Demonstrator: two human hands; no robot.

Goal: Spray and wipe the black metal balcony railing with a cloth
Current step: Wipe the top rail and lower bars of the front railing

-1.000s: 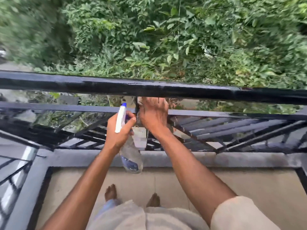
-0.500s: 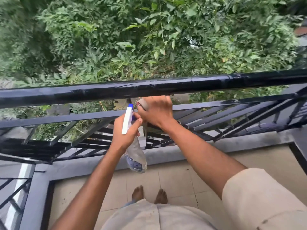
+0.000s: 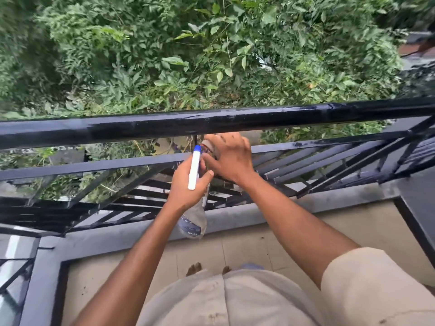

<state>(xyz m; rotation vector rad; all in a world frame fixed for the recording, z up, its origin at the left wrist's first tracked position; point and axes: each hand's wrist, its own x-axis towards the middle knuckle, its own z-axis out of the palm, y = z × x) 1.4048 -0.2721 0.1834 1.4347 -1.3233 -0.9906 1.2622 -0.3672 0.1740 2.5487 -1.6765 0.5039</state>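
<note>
A loose beige shirt [image 3: 235,300], creased and flecked with dark spots, fills the nearest edge. Just past it, bare toes [image 3: 194,268] stand on a floor [image 3: 247,252] of pale matte square tiles, bordered by a rounded grey concrete curb [image 3: 306,208].

Above the curb, the left hand [image 3: 186,187] is wrapped around the neck of a spray bottle [image 3: 193,220]. Its clear, soft-looking plastic body hangs below the fist with a dark blue label, and its long white head with a blue tip points up towards the bars.

Touching that tip's side, the right hand [image 3: 231,158] bends its spread fingers over a small, bunched, greyish cloth [image 3: 207,144]. It holds the cloth against the railing [image 3: 235,121], where a thin upright meets the flat middle bar under the top rail.

The railing is glossy black metal: a thick rounded top rail with streaky wet patches, and flat slanted slats below.

Beyond it lies dense green foliage [image 3: 188,55], leafy and tangled.
</note>
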